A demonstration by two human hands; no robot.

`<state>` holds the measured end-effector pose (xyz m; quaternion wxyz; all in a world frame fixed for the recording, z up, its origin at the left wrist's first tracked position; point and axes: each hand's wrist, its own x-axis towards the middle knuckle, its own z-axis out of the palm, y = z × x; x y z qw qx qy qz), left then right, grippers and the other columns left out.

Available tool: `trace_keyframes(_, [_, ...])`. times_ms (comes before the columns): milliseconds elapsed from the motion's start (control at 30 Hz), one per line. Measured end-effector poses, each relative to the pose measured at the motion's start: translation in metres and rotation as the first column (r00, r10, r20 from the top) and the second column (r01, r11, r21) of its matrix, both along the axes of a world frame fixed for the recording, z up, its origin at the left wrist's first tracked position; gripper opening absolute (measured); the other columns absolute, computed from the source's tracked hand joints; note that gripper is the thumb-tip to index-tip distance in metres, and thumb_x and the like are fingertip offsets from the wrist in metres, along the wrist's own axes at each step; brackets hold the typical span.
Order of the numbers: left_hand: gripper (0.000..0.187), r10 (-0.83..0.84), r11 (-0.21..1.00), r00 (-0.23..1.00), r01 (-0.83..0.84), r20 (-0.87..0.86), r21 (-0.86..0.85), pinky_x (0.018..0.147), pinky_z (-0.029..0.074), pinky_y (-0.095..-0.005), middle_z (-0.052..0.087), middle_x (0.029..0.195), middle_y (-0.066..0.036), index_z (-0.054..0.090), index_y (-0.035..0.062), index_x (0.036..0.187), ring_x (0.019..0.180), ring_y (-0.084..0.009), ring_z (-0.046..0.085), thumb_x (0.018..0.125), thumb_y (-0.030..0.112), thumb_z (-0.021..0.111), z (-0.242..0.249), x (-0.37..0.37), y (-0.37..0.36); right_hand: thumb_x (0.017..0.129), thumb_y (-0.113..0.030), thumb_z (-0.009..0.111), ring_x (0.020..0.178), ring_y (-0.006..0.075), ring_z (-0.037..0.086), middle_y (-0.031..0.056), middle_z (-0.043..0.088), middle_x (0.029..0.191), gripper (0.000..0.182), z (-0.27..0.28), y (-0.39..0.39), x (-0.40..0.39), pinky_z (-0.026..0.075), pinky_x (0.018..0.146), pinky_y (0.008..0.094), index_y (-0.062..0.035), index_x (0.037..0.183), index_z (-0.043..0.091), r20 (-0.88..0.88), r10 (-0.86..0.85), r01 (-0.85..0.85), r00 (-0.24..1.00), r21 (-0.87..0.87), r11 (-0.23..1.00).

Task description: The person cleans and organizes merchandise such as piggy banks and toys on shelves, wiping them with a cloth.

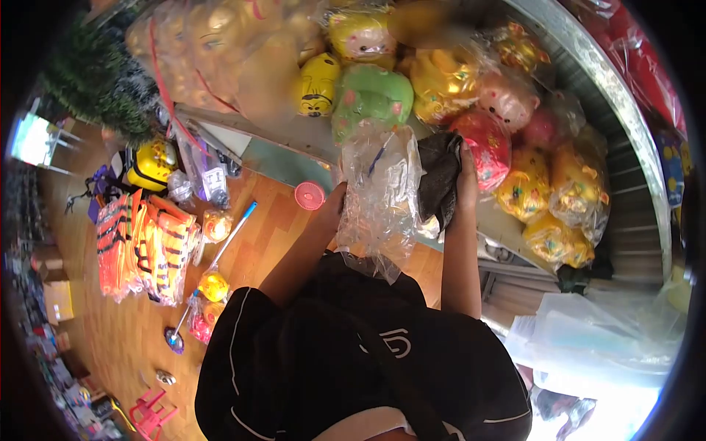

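Wooden floor below you — your left hand grips a clear bag, your right hand apparently a dark cloth.

A shop — many plastic-wrapped animal figures, packaged orange vests.

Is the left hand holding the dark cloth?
No, the right hand holds the dark cloth, while the left hand grips the clear bag.

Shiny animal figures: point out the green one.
The round green figure with pink patches, just beyond the clear plastic bag; its neighbours are yellow, gold, pink or red.
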<state>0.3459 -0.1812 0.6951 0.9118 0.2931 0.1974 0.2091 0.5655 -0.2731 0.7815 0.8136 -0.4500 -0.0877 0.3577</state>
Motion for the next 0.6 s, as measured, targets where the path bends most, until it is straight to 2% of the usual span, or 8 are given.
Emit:
trace_keyframes(33, [0.034, 0.020, 1.000, 1.000, -0.020, 0.002, 0.005, 0.077, 0.045, -0.0312, 0.052, 0.100, -0.010, 0.043, 0.0006, 0.110, 0.088, -0.0192, 0.053, 0.084, 0.021, 0.037, 0.002, 0.000, -0.001, 0.084, -0.021, 0.046, 0.101, 0.0147, 0.045, 0.0065, 0.051, 0.108, 0.034, -0.003, 0.003, 0.003, 0.031, 0.088, 0.0253, 0.0000, 0.110, 0.049, 0.002, 0.020, -0.020, 1.000, 0.005, 1.000])
trace_keyframes(100, [0.034, 0.036, 0.971, 0.999, -0.037, -0.010, -0.234, 0.078, 0.044, -0.0326, 0.052, 0.101, -0.010, 0.044, 0.0007, 0.109, 0.088, -0.0192, 0.053, 0.084, 0.023, 0.036, 0.031, 0.000, -0.006, 0.084, -0.021, 0.045, 0.103, 0.0147, 0.044, 0.0067, 0.050, 0.109, 0.034, 0.005, 0.009, 0.002, 0.029, 0.090, 0.0252, 0.0002, 0.111, 0.048, 0.079, 0.065, -0.069, 0.995, 0.037, 0.997])
trace_keyframes(233, [0.035, 0.067, 0.978, 0.998, -0.063, 0.011, -0.197, 0.078, 0.044, -0.0336, 0.052, 0.101, -0.010, 0.044, 0.0000, 0.109, 0.088, -0.0195, 0.053, 0.084, 0.022, 0.036, 0.042, 0.001, -0.014, 0.085, -0.020, 0.044, 0.104, 0.0150, 0.042, 0.0070, 0.049, 0.111, 0.034, 0.012, 0.013, 0.001, 0.028, 0.091, 0.0251, 0.0003, 0.112, 0.047, 0.079, 0.118, -0.126, 0.990, 0.105, 0.986])
trace_keyframes(333, [0.035, 0.094, 0.964, 0.995, -0.087, 0.015, -0.252, 0.078, 0.043, -0.0326, 0.054, 0.098, -0.010, 0.045, -0.0010, 0.107, 0.087, -0.0193, 0.053, 0.083, 0.023, 0.037, 0.045, 0.003, -0.021, 0.085, -0.020, 0.044, 0.104, 0.0151, 0.043, 0.0067, 0.049, 0.111, 0.035, 0.012, 0.013, 0.003, 0.028, 0.092, 0.0255, 0.0006, 0.112, 0.047, 0.078, 0.178, -0.185, 0.981, 0.106, 0.977])
trace_keyframes(400, [0.035, 0.116, 0.966, 0.992, -0.123, -0.044, -0.226, 0.078, 0.043, -0.0321, 0.054, 0.097, -0.011, 0.046, -0.0015, 0.106, 0.086, -0.0193, 0.053, 0.082, 0.023, 0.038, 0.034, 0.005, -0.022, 0.085, -0.021, 0.044, 0.104, 0.0148, 0.043, 0.0069, 0.049, 0.110, 0.035, 0.016, 0.014, 0.000, 0.028, 0.091, 0.0258, 0.0009, 0.112, 0.047, 0.139, 0.166, -0.185, 0.976, 0.138, 0.973])
trace_keyframes(533, [0.036, 0.150, 0.966, 0.979, -0.174, -0.138, -0.189, 0.077, 0.043, -0.0313, 0.055, 0.095, -0.011, 0.047, -0.0022, 0.104, 0.085, -0.0193, 0.053, 0.081, 0.024, 0.038, 0.013, 0.005, -0.027, 0.084, -0.020, 0.045, 0.103, 0.0146, 0.043, 0.0074, 0.049, 0.110, 0.035, 0.031, 0.008, -0.007, 0.029, 0.091, 0.0261, 0.0012, 0.112, 0.047, 0.103, 0.167, -0.182, 0.981, 0.169, 0.969])
trace_keyframes(600, [0.037, 0.156, 0.947, 0.975, -0.194, -0.160, -0.257, 0.077, 0.042, -0.0303, 0.055, 0.092, -0.011, 0.047, -0.0027, 0.103, 0.082, -0.0195, 0.053, 0.079, 0.025, 0.040, 0.007, 0.007, -0.030, 0.084, -0.019, 0.047, 0.102, 0.0142, 0.044, 0.0075, 0.050, 0.109, 0.034, 0.041, 0.006, -0.009, 0.030, 0.090, 0.0257, 0.0012, 0.111, 0.048, 0.236, 0.121, -0.149, 0.964, 0.109, 0.983])
